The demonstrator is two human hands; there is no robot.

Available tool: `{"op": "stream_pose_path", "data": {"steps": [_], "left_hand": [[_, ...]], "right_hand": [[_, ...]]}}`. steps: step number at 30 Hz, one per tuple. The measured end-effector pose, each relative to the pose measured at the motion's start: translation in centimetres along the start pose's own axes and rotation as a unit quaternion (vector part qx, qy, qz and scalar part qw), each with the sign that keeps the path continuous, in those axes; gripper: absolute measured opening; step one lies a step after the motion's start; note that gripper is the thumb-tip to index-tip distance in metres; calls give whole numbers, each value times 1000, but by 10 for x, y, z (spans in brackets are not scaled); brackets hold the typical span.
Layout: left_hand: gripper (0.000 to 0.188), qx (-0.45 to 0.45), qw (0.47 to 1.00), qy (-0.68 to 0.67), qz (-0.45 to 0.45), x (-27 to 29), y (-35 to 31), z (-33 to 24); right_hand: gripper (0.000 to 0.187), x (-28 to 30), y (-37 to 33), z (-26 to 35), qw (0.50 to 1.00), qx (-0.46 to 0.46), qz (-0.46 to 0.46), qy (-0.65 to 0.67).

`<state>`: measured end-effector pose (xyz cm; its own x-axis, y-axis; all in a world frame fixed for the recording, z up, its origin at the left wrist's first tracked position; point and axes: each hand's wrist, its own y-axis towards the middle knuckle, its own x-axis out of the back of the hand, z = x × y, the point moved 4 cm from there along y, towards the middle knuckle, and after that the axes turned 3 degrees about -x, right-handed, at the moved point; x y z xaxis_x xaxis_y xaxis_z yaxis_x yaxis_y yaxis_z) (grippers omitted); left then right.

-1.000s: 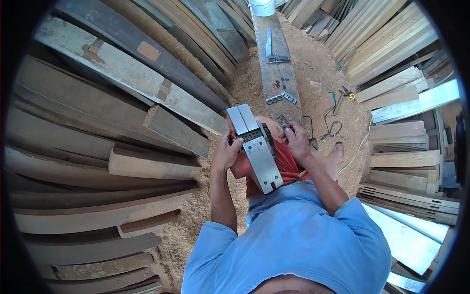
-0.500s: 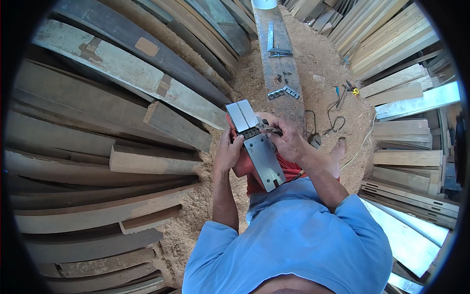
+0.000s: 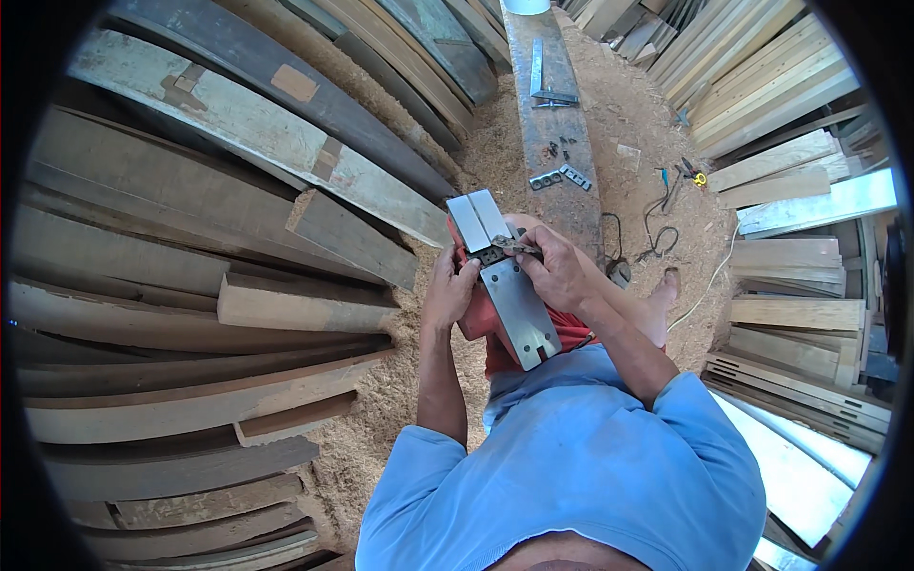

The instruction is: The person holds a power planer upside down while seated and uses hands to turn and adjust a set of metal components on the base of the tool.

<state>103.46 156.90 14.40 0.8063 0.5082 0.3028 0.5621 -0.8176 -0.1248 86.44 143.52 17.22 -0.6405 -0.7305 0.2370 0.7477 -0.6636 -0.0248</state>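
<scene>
1. Inward comes the right hand (image 3: 560,274): a second ago it was out to the right of the tool, and now it is right over the middle, while the left hand (image 3: 447,293) has kept its place.
2. Look at that right hand, nearly closed, thumb and fingers pinching a small, dark, narrow metal piece (image 3: 515,246) that reaches over the slot (image 3: 489,256). Whether the piece touches anything inside, I cannot tell.
3. Over to the left hand, half curled, holding the side of a red-bodied planing tool with flat silver metal sole plates (image 3: 519,309), its thumb up by the slot's edge.
4. And the tool itself? Over the lap, sole upward, the slot running crosswise between the two plates.
5. Fine, close work, this! Best, I'd judge, to keep the left grip firm so the body cannot roll, square the small piece to the slot, and ease it rather than force it. Any edge in there may be sharp, so that left thumb would do well to stay outside.
6. Just ahead, on a long, worn wooden plank (image 3: 573,217), lie two silver metal bars with holes (image 3: 561,178), a scatter of small dark parts (image 3: 558,149) and a silver metal square (image 3: 537,71), all well apart from the hands.
</scene>
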Motion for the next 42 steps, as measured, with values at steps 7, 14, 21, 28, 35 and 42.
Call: {"op": "stream_pose_path", "data": {"steps": [7, 14, 21, 28, 35, 42], "left_hand": [[39, 21, 997, -76, 6, -3, 1, 3], [41, 13, 998, -69, 3, -2, 3, 9], [42, 16, 999, -43, 8, -2, 2, 3], [40, 5, 998, -62, 7, -2, -1, -13], [46, 12, 998, -64, 26, -1, 0, -4], [50, -7, 997, -72, 4, -1, -1, -9]], "right_hand": [[13, 2, 0, 7, 1000, 6, -8, -15], [11, 2, 0, 1, 999, -24, -7, 25], [17, 5, -3, -8, 981, -87, -13, 171], [34, 16, -7, -14, 942, -143, 25, 301], [30, 21, -12, -25, 919, -130, 65, 366], [17, 33, -19, 7, 997, 65, -16, 34]]}}
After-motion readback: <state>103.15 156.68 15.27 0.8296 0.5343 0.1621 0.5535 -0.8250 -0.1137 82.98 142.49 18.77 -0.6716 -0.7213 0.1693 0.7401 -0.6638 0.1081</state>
